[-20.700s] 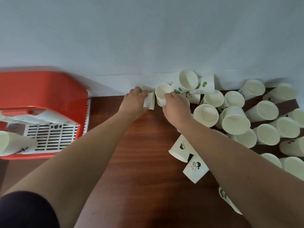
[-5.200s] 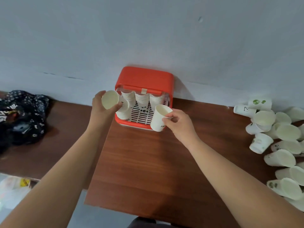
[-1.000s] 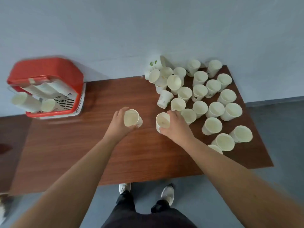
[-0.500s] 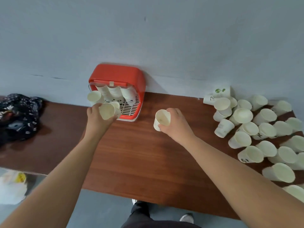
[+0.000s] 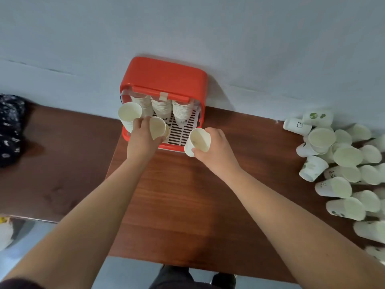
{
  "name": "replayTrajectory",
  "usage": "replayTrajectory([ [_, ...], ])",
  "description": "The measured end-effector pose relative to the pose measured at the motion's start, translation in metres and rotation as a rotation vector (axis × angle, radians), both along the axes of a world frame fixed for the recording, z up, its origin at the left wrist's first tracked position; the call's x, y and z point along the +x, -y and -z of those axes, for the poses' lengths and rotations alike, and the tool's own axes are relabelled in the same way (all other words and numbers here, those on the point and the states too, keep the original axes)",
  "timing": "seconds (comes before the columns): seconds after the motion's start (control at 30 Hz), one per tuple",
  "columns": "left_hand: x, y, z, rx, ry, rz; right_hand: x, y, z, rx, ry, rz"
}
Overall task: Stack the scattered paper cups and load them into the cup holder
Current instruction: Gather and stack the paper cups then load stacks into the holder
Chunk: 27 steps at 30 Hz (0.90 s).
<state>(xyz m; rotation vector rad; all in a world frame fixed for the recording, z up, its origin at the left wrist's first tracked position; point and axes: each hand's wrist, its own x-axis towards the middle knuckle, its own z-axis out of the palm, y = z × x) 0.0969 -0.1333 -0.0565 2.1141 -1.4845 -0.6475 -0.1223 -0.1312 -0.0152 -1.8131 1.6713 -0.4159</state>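
Observation:
The red cup holder (image 5: 164,78) stands against the wall at the table's back, with three stacks of white paper cups (image 5: 160,108) inside and one stack (image 5: 130,113) leaning out at its left. My left hand (image 5: 141,140) grips a paper cup (image 5: 157,127) right at the holder's front opening, over the white grille. My right hand (image 5: 215,150) holds another paper cup (image 5: 198,141) by its side, just in front of the holder's right corner. Several loose cups (image 5: 341,163) lie piled at the right.
The brown wooden table (image 5: 183,205) spans the view, with its near edge at the bottom. A dark patterned cloth (image 5: 10,126) lies at the far left. Shoes and grey floor show below the table edge.
Both hands have carried their cups up to the holder: the left cup is now at the front opening, and the right cup has come to the holder's right front corner.

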Motion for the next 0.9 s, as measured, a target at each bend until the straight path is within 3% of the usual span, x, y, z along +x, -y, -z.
replayTrajectory([
  [0.3, 0.001, 0.022, 0.038, 0.070, -0.008, 0.195, 0.023, 0.018, 0.016, -0.004, 0.042, 0.055],
  [0.57, 0.012, 0.020, 0.055, 0.148, -0.198, 0.248, 0.052, 0.037, 0.024, -0.042, 0.129, 0.063],
  [0.8, 0.021, 0.024, 0.049, 0.136, -0.444, 0.108, 0.071, 0.052, 0.057, 0.025, -0.073, -0.153],
  [0.9, 0.022, 0.024, 0.054, 0.147, -0.528, 0.199, 0.075, 0.056, 0.070, 0.125, -0.061, -0.166],
])
